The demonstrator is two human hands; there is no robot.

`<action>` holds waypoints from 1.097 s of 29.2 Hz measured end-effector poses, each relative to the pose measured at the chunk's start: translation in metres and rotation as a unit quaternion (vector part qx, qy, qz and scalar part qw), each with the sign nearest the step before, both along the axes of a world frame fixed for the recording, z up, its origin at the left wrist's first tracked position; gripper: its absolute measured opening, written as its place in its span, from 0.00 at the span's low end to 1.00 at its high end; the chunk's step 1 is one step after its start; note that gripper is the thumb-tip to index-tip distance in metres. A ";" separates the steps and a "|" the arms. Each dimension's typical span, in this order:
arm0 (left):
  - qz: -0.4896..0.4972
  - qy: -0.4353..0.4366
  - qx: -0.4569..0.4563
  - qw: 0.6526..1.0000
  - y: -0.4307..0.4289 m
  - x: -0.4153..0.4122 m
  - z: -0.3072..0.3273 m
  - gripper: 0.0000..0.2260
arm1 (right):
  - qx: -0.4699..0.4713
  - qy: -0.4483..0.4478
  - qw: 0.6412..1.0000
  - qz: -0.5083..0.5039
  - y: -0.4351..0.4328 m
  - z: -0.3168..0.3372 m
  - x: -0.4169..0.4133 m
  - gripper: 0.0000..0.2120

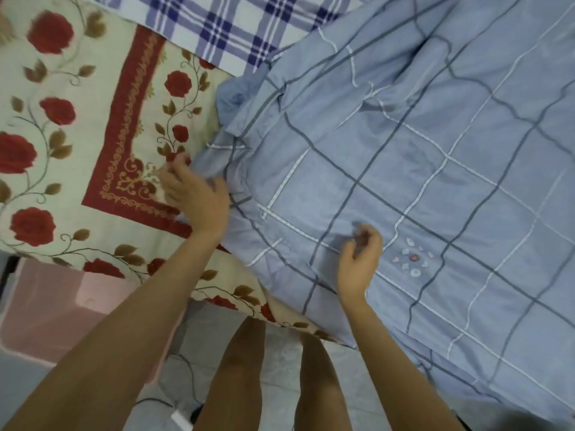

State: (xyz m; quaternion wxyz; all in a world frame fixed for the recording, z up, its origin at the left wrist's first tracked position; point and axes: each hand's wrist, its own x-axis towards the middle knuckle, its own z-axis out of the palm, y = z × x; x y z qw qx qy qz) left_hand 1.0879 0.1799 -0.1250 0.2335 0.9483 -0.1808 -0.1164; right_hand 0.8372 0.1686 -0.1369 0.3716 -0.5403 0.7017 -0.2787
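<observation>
A blue-grey checked duvet (420, 169) is being spread over the bed, whose rose-printed sheet (71, 169) is bare along the left side. The duvet lies across the right part of the bed. Its rumpled corner is bunched near the middle, just below a plaid pillow (224, 29) at the far edge. The left hand (194, 194) is held at that bunched edge with fingers loosely spread and thumb out, and nothing is clearly gripped. The right hand (361, 259) is set over the duvet toward the near edge of the bed, beside a small embroidered motif (413, 258), with its fingers curled. Whether a fold is pinched cannot be told through the blur. For the step to be done well, the loose edge should be taken in both hands, well apart, and drawn evenly toward the left edge of the bed. That way the checks are kept square and the folds are flattened rather than dragged into new creases.
</observation>
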 end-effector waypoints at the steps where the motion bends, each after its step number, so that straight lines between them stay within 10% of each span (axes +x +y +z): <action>1: -0.114 0.001 -0.010 0.993 -0.010 -0.012 0.002 0.24 | -0.021 0.053 0.998 -0.039 -0.019 -0.005 -0.003 0.16; 5: -0.352 -0.022 0.001 0.936 -0.069 -0.024 -0.017 0.27 | 0.035 0.235 0.967 -0.090 -0.118 -0.037 -0.012 0.26; 16: -0.414 0.031 0.093 0.905 -0.298 -0.013 -0.026 0.42 | 0.125 0.485 0.825 0.260 -0.336 -0.044 -0.038 0.33; 21: -0.341 0.301 0.060 0.889 -0.340 -0.020 -0.026 0.34 | 0.124 0.446 0.871 0.164 -0.328 -0.063 -0.046 0.39; 32: -0.367 0.549 0.073 0.747 -0.392 -0.069 -0.020 0.24 | -0.089 0.334 0.936 0.071 -0.342 -0.081 -0.058 0.28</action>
